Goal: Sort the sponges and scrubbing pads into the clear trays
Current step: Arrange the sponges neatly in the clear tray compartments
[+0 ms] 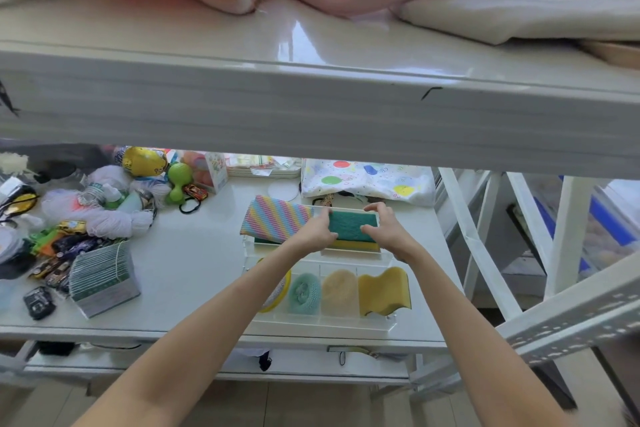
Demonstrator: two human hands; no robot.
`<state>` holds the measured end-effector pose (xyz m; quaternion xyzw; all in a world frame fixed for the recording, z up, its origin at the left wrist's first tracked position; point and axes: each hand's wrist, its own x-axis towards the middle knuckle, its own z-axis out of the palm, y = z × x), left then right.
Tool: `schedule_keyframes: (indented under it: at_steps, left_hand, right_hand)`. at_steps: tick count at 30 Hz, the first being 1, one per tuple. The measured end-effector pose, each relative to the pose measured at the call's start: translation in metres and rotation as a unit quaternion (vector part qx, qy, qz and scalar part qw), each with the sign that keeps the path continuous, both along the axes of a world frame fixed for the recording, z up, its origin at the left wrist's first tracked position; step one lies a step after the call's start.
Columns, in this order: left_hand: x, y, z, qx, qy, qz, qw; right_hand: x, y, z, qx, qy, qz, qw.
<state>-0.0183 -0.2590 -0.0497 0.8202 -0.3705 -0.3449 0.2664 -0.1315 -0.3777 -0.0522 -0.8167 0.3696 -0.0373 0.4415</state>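
Clamped between left hand and right hand: a green-topped, yellow-bottomed sponge, held in the far clear tray on the shelf. Just left, touching the left hand, a rainbow-striped pad. Nearer, a second clear tray with a teal scrubber, tan pad and wavy yellow sponge in separate slots.

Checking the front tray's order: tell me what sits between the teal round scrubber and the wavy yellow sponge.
In the head view, one beige scrubbing pad stands between the teal scrubber and the wavy yellow sponge, each in its own compartment.
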Motion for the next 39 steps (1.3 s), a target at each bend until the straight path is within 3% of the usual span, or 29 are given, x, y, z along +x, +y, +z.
schedule_keyframes:
  at_steps: [4, 8, 14, 23, 27, 31, 39]
  left_hand:
    - [0.003, 0.0, -0.004, -0.007, 0.029, 0.019, 0.999]
    - [-0.001, 0.0, -0.009, -0.03, -0.013, 0.009, 0.999]
    - [0.002, 0.0, -0.006, -0.069, -0.028, 0.029, 0.997]
    - [0.021, 0.017, 0.022, -0.107, -0.022, 0.001, 0.994]
    - [0.057, 0.049, 0.017, -0.063, -0.165, 0.016, 0.984]
    - [0.087, 0.077, 0.009, 0.073, -0.291, 0.037, 0.953]
    - [0.09, 0.083, 0.007, 0.034, -0.195, 0.049, 0.979]
  right_hand:
    - [-0.002, 0.006, -0.006, -0.017, -0.026, -0.003, 1.0]
    - [-0.002, 0.007, -0.003, -0.029, -0.031, 0.014, 0.999]
    - [-0.003, 0.007, 0.013, -0.068, 0.03, 0.135, 0.988]
    - [0.012, 0.006, 0.039, -0.133, 0.044, 0.131, 0.981]
    - [0.022, 0.015, 0.038, -0.145, 0.049, 0.125, 0.98]
    - [0.032, 0.026, 0.039, -0.156, 0.043, 0.132, 0.978]
    - [0.037, 0.033, 0.038, -0.154, 0.052, 0.131, 0.978]
